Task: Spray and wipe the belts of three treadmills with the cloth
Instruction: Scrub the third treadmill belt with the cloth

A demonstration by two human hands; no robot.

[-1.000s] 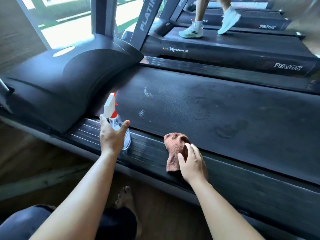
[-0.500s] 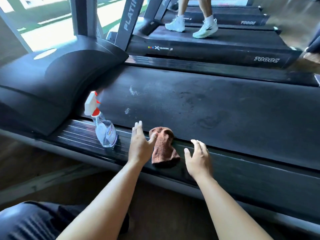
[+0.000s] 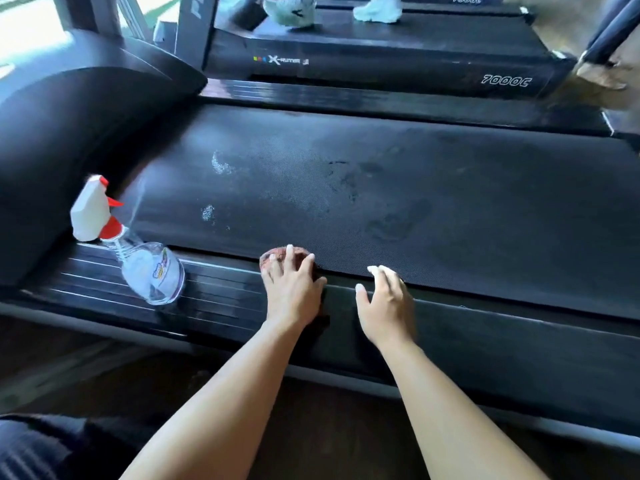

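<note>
The near treadmill's black belt (image 3: 398, 202) runs across the view, with pale wet spray marks near its left end. A brown cloth (image 3: 271, 255) lies at the belt's near edge, mostly hidden under my left hand (image 3: 294, 289), whose spread fingers lie on top of it. My right hand (image 3: 386, 303) is just to the right, open, fingers relaxed over the side rail (image 3: 485, 327), holding nothing. The clear spray bottle (image 3: 152, 275) with a white and red trigger head stands on the ribbed rail at left, untouched.
The treadmill's black motor hood (image 3: 69, 133) bulges at the left. Beyond is a second treadmill (image 3: 415, 64) where a person in white shoes (image 3: 291, 10) walks. Brown floor lies under my arms; my dark-clothed knee (image 3: 31, 448) is at bottom left.
My left hand let go of the spray bottle and moved right onto the cloth. My right hand left the cloth and shifted right along the rail.
</note>
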